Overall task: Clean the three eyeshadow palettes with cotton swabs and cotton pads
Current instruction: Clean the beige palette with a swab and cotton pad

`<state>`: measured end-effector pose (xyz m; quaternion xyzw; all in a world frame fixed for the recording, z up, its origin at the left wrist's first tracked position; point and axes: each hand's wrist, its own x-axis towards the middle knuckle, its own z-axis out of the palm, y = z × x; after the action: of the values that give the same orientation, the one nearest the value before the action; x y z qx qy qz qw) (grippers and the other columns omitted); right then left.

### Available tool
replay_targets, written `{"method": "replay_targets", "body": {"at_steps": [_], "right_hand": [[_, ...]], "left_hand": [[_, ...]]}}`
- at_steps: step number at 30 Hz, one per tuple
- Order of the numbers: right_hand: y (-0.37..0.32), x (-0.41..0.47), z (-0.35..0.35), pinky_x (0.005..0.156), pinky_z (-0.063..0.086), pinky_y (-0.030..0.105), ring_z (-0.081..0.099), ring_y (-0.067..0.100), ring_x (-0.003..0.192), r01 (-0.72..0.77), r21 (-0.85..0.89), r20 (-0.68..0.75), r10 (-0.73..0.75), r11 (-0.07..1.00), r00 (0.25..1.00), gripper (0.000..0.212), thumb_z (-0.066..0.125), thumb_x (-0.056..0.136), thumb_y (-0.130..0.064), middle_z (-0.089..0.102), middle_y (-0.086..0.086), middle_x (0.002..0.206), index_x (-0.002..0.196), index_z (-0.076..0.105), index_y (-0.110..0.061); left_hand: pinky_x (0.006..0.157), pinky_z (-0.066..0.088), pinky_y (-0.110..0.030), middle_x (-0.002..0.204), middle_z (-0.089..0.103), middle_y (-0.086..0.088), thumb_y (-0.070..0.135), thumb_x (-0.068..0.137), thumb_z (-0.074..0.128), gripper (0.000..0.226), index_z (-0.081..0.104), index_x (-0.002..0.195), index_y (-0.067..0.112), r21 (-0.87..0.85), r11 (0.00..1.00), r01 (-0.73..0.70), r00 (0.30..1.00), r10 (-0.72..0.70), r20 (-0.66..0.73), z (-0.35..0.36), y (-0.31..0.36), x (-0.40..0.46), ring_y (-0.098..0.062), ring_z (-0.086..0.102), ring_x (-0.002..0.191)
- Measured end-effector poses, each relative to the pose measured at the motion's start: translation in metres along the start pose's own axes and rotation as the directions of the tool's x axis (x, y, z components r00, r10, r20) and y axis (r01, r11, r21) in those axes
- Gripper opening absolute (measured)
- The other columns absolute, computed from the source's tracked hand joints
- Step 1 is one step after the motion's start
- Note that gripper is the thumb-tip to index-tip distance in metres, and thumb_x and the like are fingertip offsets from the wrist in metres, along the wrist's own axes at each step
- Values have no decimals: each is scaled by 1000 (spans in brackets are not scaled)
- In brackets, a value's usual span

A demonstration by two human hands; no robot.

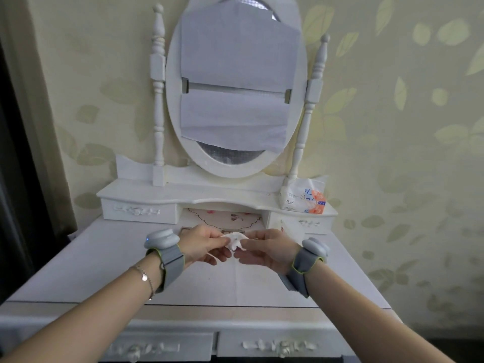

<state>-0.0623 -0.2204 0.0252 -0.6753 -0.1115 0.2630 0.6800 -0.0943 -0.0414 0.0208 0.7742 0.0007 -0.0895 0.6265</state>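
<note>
A crumpled white cotton pad (pixel 235 240) hangs between both hands above the dressing table. My left hand (pixel 207 244) pinches its left edge with thumb and fingers. My right hand (pixel 264 248) pinches its right edge. Behind the hands, part of an eyeshadow palette (pixel 230 231) peeks out on the table, mostly hidden. A small edge of another palette (pixel 185 228) shows left of my left hand. Both wrists wear grey bands with pods.
The white dressing table (pixel 104 258) carries a raised shelf unit with small drawers (pixel 138 212) and an oval mirror (pixel 235 87) covered with paper. A tissue pack (pixel 303 199) stands on the shelf's right end. A patterned mat (pixel 225 217) lies in the recess.
</note>
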Motion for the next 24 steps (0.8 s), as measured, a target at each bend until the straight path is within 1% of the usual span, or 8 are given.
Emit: {"method": "replay_targets", "body": {"at_steps": [4,7,10,14,17,20,22,24], "right_hand": [[7,-3,-4,58,56,19,67,14,56,42,-47,-73,-45,998,996,10,57,85,10,67,10,64,89,65,5],[6,-10,-9,56,56,18,67,13,52,46,-186,-44,-55,982,998,13,58,84,12,68,7,59,96,63,10],[4,-15,-10,57,57,20,67,13,53,69,-288,-1,-72,955,997,17,58,84,12,69,3,58,100,60,7],[1,-16,-11,55,56,21,67,14,52,78,-252,-10,-84,965,996,14,58,84,12,68,5,58,95,58,5],[1,-13,-8,52,55,20,67,14,51,31,-202,-57,-43,979,997,10,58,82,13,67,5,55,87,60,5],[2,-11,-6,51,54,20,67,14,51,-4,-171,-81,-10,985,997,9,59,83,10,66,6,54,80,61,3],[2,-11,-6,51,54,19,67,14,52,-9,-159,-76,-3,987,997,7,59,84,8,66,7,55,80,61,3],[1,-11,-7,51,54,19,67,14,53,-18,-169,-58,9,985,998,7,60,85,6,67,9,57,80,62,2]], "left_hand": [[53,46,-20,68,68,-4,16,95,49,21,64,87,4,3,1000,14,1000,-13,-17,2,-5,-4,-13,61,59],[53,44,-20,68,68,-3,20,97,47,25,64,84,7,36,999,-6,1000,6,-14,5,-6,-5,-13,61,60],[55,42,-21,63,68,0,23,97,46,28,62,79,10,83,996,-32,999,35,-41,8,-7,-4,-13,61,58],[53,42,-22,62,67,-1,28,95,48,29,62,81,7,19,999,-26,992,28,-124,15,-7,0,-14,60,54],[53,47,-24,83,67,-6,30,85,65,22,62,93,9,-55,997,-55,987,45,-156,18,-6,-1,-16,63,61],[52,49,-22,94,67,-4,16,71,79,36,61,103,14,50,993,-111,987,116,-113,16,-6,-3,-11,61,61],[52,48,-21,91,67,-4,10,71,78,31,63,98,16,120,982,-149,980,162,-114,13,-8,0,-9,59,60],[51,47,-22,82,67,-3,9,76,73,17,66,89,16,137,976,-170,974,188,-129,9,-10,3,-8,58,58]]}}
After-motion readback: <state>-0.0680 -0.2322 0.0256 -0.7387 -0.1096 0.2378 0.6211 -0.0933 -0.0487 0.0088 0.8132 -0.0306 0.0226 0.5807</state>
